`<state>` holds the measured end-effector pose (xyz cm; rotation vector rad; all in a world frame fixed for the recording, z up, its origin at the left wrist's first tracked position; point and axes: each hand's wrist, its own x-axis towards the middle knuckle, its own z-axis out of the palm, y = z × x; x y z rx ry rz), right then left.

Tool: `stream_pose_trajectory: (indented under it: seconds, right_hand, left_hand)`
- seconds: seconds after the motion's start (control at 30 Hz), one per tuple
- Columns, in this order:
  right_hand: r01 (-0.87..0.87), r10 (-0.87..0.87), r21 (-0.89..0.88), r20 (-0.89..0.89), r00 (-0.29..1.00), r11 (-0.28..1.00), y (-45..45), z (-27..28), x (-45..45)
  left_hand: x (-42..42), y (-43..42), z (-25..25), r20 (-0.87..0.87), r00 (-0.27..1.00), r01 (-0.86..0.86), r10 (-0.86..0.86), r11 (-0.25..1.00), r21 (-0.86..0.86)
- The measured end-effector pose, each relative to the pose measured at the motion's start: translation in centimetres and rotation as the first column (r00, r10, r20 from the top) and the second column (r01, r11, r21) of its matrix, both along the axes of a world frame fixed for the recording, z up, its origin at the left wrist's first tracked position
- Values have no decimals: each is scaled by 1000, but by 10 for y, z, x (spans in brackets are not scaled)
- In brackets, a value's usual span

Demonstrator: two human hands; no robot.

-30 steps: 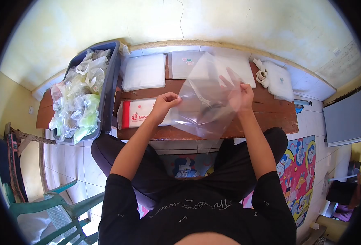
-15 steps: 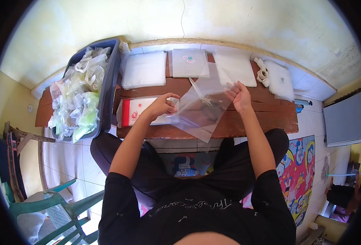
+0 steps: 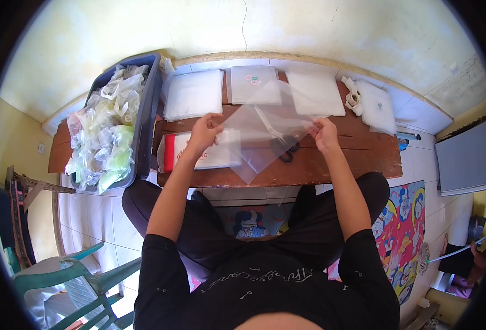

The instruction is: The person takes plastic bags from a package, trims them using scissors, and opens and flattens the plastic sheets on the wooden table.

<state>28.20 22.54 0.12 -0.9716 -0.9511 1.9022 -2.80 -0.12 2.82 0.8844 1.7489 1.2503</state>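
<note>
While right hand (image 3: pixel 325 136) pinches a corner of the plastic (image 3: pixel 249 136), left hand (image 3: pixel 201 135) curls near its other side, grip unclear. Plastic hangs above scissors (image 3: pixel 288 157) and table (image 3: pixel 353 160); hands likely set apart to keep it flat.

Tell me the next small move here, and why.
I'd probably shift the clear plastic sheet aside before lowering it: it spans between the left hand and the right hand, and the scissors show through it on the brown table, so it likely wouldn't lie flat there.
</note>
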Motion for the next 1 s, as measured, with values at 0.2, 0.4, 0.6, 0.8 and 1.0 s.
stream_pose_trajectory:
  seconds: [0.2,0.4,0.6,0.8,1.0]
  right_hand:
    - [-10,18,-77,92,996,997,2,-3,5]
    - [32,-20,-96,119,993,995,20,-11,1]
    - [33,-20,-88,146,989,996,35,-19,1]
    - [353,-354,-125,14,935,927,34,-37,0]
    - [266,-255,-204,81,964,942,27,-25,8]
  left_hand:
    - [9,0,-17,-141,989,34,-50,993,-110]
    - [13,1,-13,-156,977,128,-148,983,-135]
    - [3,2,-8,31,989,150,-148,986,-72]
    - [4,7,-16,611,776,-197,158,980,-2]
    - [29,9,-14,336,942,3,6,1000,-29]
